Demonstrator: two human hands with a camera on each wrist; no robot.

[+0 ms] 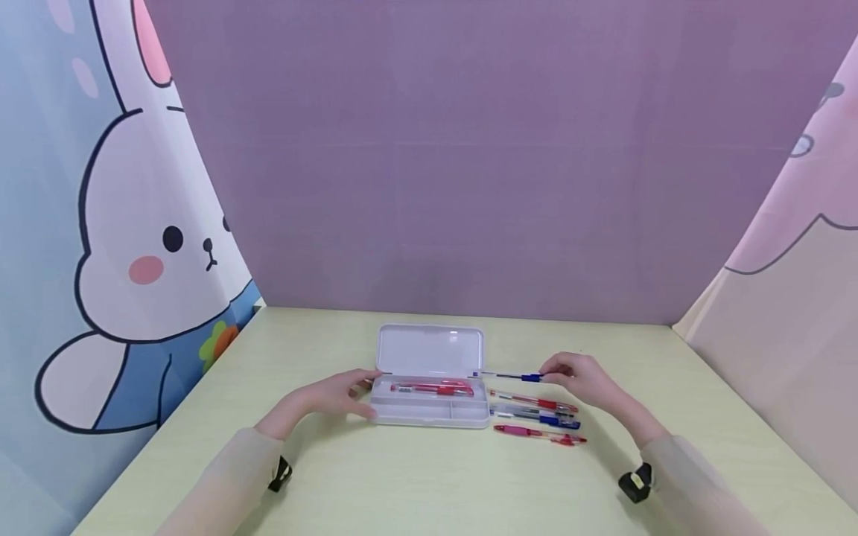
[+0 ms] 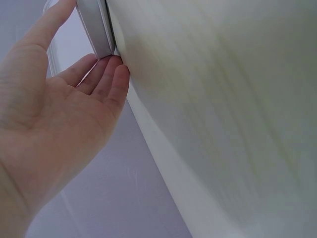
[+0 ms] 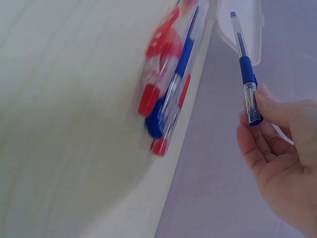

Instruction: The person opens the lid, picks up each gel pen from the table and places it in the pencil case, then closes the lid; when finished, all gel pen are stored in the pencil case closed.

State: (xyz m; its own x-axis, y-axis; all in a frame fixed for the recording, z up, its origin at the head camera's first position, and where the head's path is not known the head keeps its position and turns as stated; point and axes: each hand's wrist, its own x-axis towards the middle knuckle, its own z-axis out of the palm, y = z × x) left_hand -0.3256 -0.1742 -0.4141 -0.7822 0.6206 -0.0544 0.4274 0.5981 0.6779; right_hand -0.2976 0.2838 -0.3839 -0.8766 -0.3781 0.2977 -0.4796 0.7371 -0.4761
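A white pencil case (image 1: 429, 423) lies with its lid (image 1: 430, 350) raised; a red pen (image 1: 436, 388) rests in its rear compartment. The left hand (image 1: 338, 393) touches the case's left end, thumb at the front corner and fingers near the hinge; in the left wrist view the hand (image 2: 74, 104) has its fingers against the case (image 2: 95, 27). The right hand (image 1: 579, 378) pinches a blue pen (image 1: 529, 377) by its end, its other end at the case's right rear corner. In the right wrist view, the right hand (image 3: 282, 148) has thumb and fingers on the blue pen (image 3: 246, 69).
Right of the case, several pens lie on the table (image 1: 375, 476): a red one (image 1: 536, 402), a blue one (image 1: 536, 417) and, nearest the front, a pink-red one (image 1: 529, 432). A purple panel (image 1: 469, 164) stands behind the table, with patterned curtains at both sides.
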